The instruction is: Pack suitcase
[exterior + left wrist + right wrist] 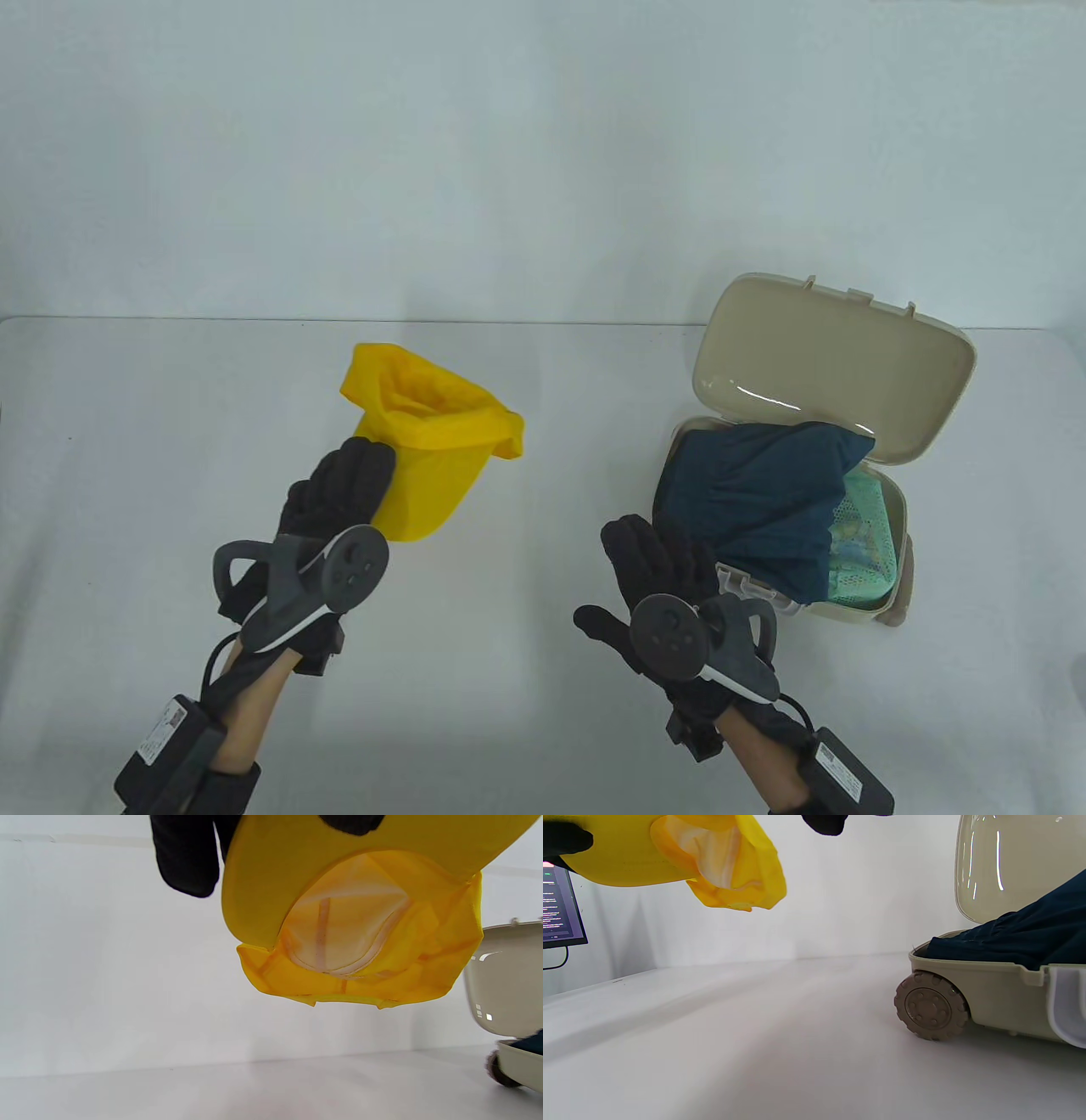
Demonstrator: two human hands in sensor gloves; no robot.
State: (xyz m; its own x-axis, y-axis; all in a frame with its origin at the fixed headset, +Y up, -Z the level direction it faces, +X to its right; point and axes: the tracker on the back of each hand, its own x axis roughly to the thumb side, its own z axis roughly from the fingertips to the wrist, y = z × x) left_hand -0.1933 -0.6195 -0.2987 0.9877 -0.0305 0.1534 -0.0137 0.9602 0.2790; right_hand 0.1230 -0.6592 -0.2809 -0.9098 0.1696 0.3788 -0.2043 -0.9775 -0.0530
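A yellow cap (428, 446) hangs above the table, gripped by my left hand (344, 492) at its brim; its pale inner lining shows in the left wrist view (348, 925) and it appears at the top left of the right wrist view (683, 853). A small beige suitcase (878, 611) lies open at the right, lid (831, 365) raised. A dark blue garment (759, 501) lies inside over a green mesh pouch (865, 543). My right hand (657, 560) hovers with straight fingers at the suitcase's near-left corner, holding nothing.
The suitcase stands on small wheels (931, 1010). A monitor (560, 908) sits beyond the table's left edge. White tabletop (526, 594) stretches between the two hands, with a white wall behind.
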